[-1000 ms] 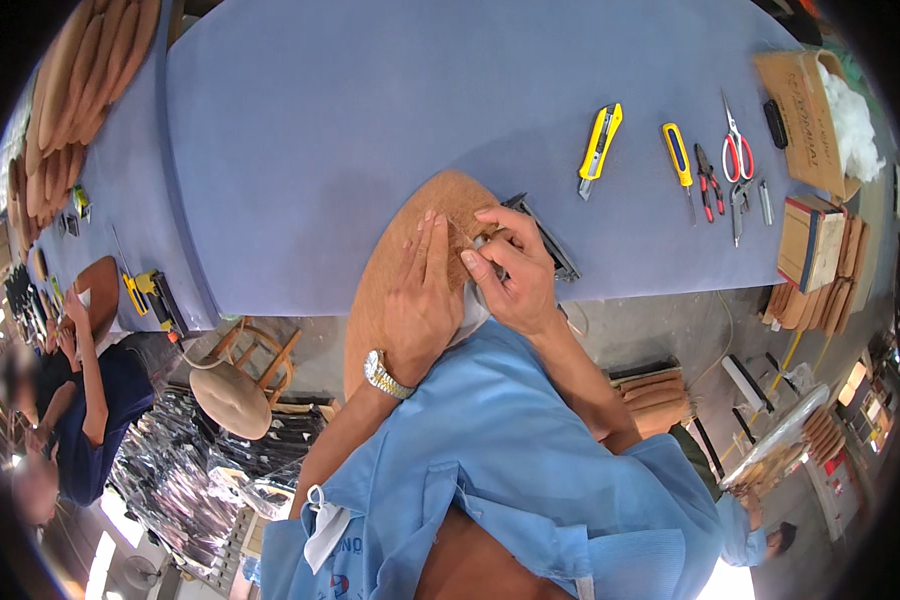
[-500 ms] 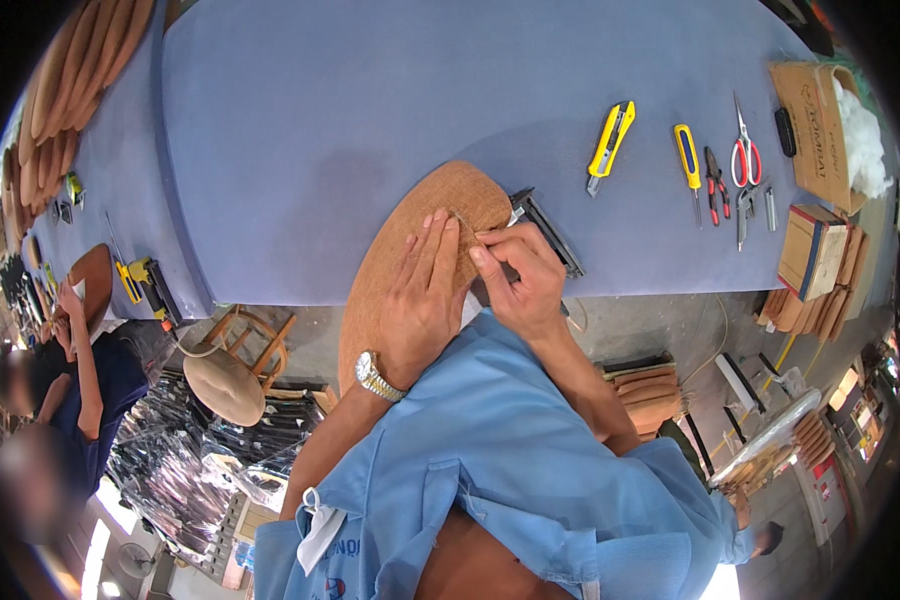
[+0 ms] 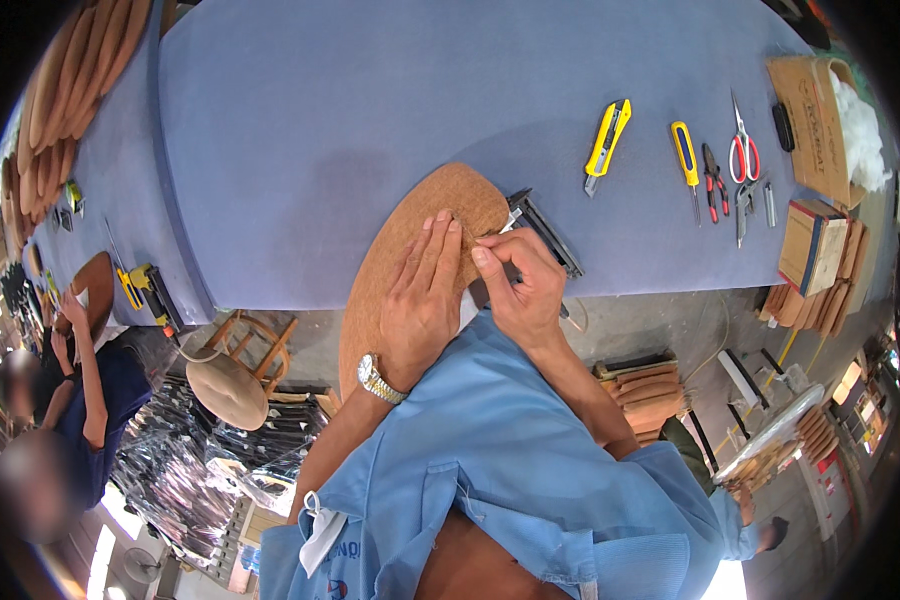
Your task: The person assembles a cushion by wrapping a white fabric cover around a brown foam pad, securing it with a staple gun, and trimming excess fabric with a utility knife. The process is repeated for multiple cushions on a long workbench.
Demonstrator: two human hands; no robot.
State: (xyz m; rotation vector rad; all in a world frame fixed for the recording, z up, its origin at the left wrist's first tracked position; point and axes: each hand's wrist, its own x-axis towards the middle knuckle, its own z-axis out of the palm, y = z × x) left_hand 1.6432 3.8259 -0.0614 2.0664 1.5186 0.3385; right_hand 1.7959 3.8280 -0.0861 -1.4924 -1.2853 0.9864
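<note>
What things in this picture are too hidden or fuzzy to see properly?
All in the head view:
- What the right hand pinches: its fingers cover it.
- The near part of the brown oval panel: under the left hand and blue sleeve.
- The black tool by the panel: partly behind the right hand.
- The small tools beside the red scissors: too small to tell.
- The person at the left edge: blurred.
</note>
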